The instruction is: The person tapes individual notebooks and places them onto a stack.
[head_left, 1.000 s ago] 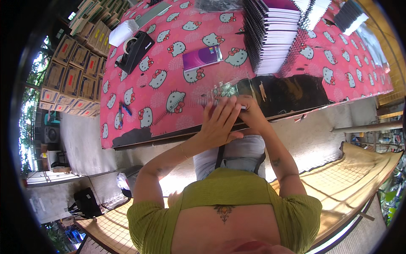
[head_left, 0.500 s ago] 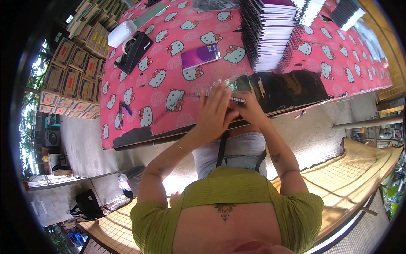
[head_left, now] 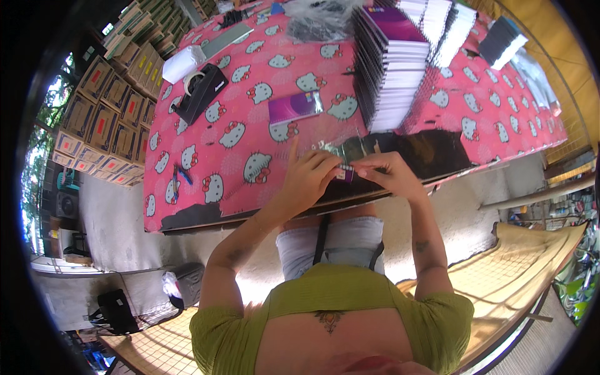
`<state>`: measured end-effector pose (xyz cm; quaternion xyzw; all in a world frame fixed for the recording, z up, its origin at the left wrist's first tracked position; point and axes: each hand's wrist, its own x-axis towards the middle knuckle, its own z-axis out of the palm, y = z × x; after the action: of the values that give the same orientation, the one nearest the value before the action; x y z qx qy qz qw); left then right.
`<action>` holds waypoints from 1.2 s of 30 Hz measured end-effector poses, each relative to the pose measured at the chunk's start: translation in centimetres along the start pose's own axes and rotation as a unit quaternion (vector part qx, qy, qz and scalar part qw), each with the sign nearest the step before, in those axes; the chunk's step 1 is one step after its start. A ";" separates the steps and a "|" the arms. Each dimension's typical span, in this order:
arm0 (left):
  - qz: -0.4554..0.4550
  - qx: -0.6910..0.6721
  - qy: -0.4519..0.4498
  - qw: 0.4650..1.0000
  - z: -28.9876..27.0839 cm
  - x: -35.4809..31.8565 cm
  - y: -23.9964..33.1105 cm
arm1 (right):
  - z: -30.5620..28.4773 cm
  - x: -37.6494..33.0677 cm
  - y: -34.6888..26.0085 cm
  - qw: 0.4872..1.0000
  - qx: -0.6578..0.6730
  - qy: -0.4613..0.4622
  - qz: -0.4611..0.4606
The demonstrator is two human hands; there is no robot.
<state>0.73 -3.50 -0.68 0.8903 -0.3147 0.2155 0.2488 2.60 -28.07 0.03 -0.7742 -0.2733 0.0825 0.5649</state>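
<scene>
At the table's front edge I hold a small purple spiral notebook [head_left: 344, 175], largely covered by my fingers. My left hand [head_left: 306, 179] closes on its left part, with the index finger pointing up and away. The thumb and fingers of my right hand [head_left: 392, 174] pinch its right end by the white-and-dark binding edge. Just beyond my fingers lies some clear plastic [head_left: 325, 147]. A second purple notebook [head_left: 295, 107], its right end shiny, lies flat farther off.
A tall stack of purple spiral notebooks [head_left: 394, 75] stands beyond my right hand. To the left are a black tape dispenser [head_left: 201, 94] and blue-handled pliers [head_left: 182, 175]. The pink patterned table cover [head_left: 244, 153] is torn near the front, baring black [head_left: 431, 156].
Both hands have come nearer to me with the notebook. My left hand no longer lies flat over it; its fingers now bend round it, and my right hand pinches the end.
</scene>
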 end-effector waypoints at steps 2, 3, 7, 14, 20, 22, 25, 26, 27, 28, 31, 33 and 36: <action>0.011 -0.004 0.001 1.000 0.0 0.1 0.2 | 0.4 0.1 0.3 1.000 0.002 0.030 0.000; 0.016 -0.005 0.001 1.000 0.0 0.2 0.4 | 0.3 0.1 0.1 0.999 -0.020 0.030 -0.016; 0.008 -0.024 -0.016 1.000 -0.5 0.2 0.2 | 0.5 0.4 -0.9 0.995 -0.062 0.034 -0.064; 0.026 -0.055 -0.045 0.997 -1.3 1.4 0.1 | 0.5 0.9 -0.2 0.992 -0.045 0.044 -0.107; 0.061 -0.042 -0.017 0.997 -1.3 2.9 1.4 | 1.8 1.4 -1.2 0.971 -0.143 0.183 -0.051; 0.074 -0.019 0.001 0.997 -1.5 3.3 1.7 | 1.4 1.6 -2.3 0.970 -0.135 0.201 -0.029; 0.117 0.034 0.037 0.992 -7.3 8.3 2.0 | -1.3 1.5 -8.0 0.933 -0.137 0.287 -0.166; 0.151 0.036 0.151 0.976 -8.4 10.4 1.7 | -2.7 1.7 -9.3 0.893 -0.206 0.354 -0.186; 0.183 0.034 0.261 0.947 -9.2 12.9 1.1 | -4.3 2.0 -10.0 0.843 -0.273 0.418 -0.199; 0.197 0.017 0.287 0.937 -11.3 15.6 1.4 | -5.8 3.4 -11.1 0.822 -0.293 0.447 -0.194; 0.245 -0.112 0.324 0.907 -10.2 24.5 -0.3 | -11.5 7.6 -9.2 0.838 -0.251 0.450 -0.179; 0.208 -0.228 0.207 0.928 -7.0 27.1 -2.4 | -14.0 8.8 -6.8 0.902 -0.148 0.390 -0.107; 0.160 -0.242 0.045 0.956 -3.7 27.1 -5.1 | -14.5 9.4 -6.1 0.926 -0.092 0.352 -0.096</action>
<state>22.54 -10.22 15.29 0.7310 -0.4841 0.2096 0.4329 14.74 -33.97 12.41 -0.7720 -0.1362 -0.2755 0.5564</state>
